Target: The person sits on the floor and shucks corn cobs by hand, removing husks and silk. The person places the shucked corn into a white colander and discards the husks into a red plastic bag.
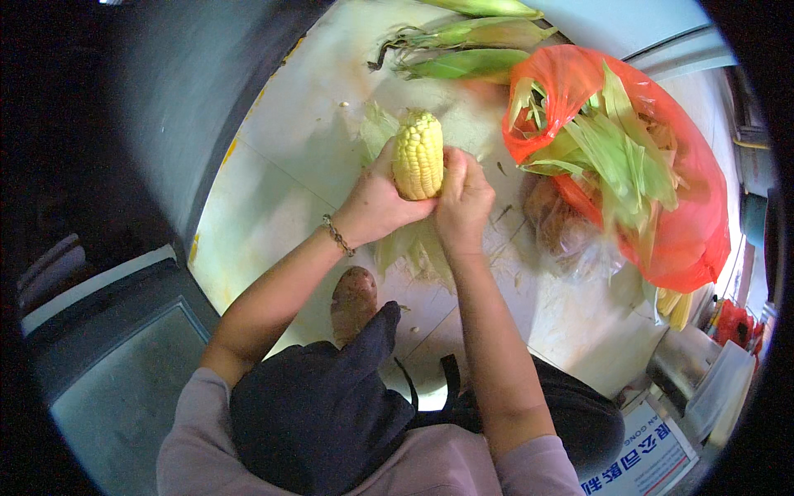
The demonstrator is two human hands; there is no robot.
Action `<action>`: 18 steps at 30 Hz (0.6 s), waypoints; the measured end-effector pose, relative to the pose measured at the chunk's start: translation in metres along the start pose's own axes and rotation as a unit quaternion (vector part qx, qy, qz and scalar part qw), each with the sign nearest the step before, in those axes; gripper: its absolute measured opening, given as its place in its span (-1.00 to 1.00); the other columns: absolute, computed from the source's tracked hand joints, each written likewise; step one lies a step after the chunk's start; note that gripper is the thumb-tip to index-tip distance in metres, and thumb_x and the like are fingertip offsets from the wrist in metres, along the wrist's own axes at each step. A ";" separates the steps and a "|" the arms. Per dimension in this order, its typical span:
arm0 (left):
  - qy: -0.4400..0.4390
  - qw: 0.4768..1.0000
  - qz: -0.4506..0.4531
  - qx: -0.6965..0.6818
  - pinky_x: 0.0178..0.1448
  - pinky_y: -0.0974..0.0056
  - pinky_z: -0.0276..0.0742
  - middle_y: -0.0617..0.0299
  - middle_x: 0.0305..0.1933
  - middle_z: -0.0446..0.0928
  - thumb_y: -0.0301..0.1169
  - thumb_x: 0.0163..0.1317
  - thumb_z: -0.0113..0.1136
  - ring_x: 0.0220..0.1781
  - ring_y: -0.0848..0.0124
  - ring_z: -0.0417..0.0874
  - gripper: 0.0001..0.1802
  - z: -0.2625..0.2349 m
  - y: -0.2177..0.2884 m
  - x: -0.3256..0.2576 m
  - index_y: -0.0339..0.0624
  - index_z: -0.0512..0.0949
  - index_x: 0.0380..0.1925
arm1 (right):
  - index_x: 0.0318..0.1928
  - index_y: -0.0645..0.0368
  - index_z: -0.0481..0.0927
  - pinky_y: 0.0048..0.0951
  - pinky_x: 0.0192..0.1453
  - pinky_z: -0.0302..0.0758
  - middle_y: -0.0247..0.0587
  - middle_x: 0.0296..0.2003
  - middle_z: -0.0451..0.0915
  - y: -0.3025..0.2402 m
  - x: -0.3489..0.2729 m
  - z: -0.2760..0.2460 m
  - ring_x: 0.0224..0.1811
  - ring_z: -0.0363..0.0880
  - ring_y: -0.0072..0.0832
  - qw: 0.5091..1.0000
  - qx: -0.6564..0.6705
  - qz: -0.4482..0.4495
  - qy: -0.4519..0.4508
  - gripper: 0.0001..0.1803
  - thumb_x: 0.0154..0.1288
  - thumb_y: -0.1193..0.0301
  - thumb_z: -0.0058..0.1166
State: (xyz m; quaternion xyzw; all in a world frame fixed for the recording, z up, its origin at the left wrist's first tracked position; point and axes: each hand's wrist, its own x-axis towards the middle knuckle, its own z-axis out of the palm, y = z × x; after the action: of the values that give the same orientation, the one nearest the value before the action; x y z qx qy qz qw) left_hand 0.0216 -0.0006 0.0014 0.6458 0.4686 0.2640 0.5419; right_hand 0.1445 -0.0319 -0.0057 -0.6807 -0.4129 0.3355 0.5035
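A yellow ear of corn (418, 159) stands nearly upright in front of me, its kernels bare and a ragged tuft at its top. My left hand (379, 197) is wrapped round its lower left side, thumb across the front. Against the cob's right side my right hand (466, 197) is closed, fingers curled in; what they pinch is hidden. Pale green husk (379, 126) shows behind my left hand. More pale husk (420, 252) spreads below my hands, and I cannot tell whether it is still joined to the cob.
Several unpeeled ears of corn (471, 64) lie on the tiled floor (281, 136) at the far side. A red plastic bag (699, 198) full of husks stands at right, a clear bag (571, 236) beside it. Yellow cobs (674, 307) and a printed carton (641, 450) are nearer right.
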 end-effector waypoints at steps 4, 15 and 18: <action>-0.012 1.000 0.018 0.009 0.04 0.19 0.45 0.03 -0.08 0.49 -0.29 -0.14 0.46 -0.04 0.16 0.55 -0.24 0.005 -0.002 -0.001 -0.24 0.28 0.05 | -0.04 0.28 0.56 -0.40 -0.02 0.46 -0.02 -0.13 0.61 0.052 0.001 -0.036 -0.14 0.59 -0.41 0.994 -0.038 0.102 0.004 -0.70 0.35 0.36 -0.05; 0.030 0.974 0.225 0.020 0.24 0.09 0.25 -0.10 0.10 0.32 -0.15 0.10 0.23 0.17 0.03 0.35 -0.26 0.018 0.021 0.003 -0.30 0.18 0.17 | 0.10 0.30 0.36 -0.37 0.17 0.34 -0.13 -0.07 0.51 -0.042 0.017 -0.039 0.01 0.46 -0.41 0.965 0.248 0.036 -0.082 -0.47 0.46 0.08 -0.36; 0.050 0.978 0.203 0.001 0.22 0.12 0.29 -0.07 0.08 0.39 -0.07 0.27 -0.01 0.14 0.10 0.42 -0.40 0.017 0.031 0.008 -0.28 0.27 0.15 | 0.19 0.32 0.27 -0.30 0.24 0.28 -0.09 0.03 0.44 -0.040 0.017 -0.039 0.09 0.41 -0.34 0.937 0.331 0.080 -0.084 -0.30 0.44 -0.08 -0.50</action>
State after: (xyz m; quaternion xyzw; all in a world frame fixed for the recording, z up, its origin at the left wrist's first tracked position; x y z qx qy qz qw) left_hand 0.0497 -0.0007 0.0249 0.7140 0.3547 0.3995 0.4525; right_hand 0.1775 -0.0262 0.0428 -0.4760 -0.2639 0.5478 0.6354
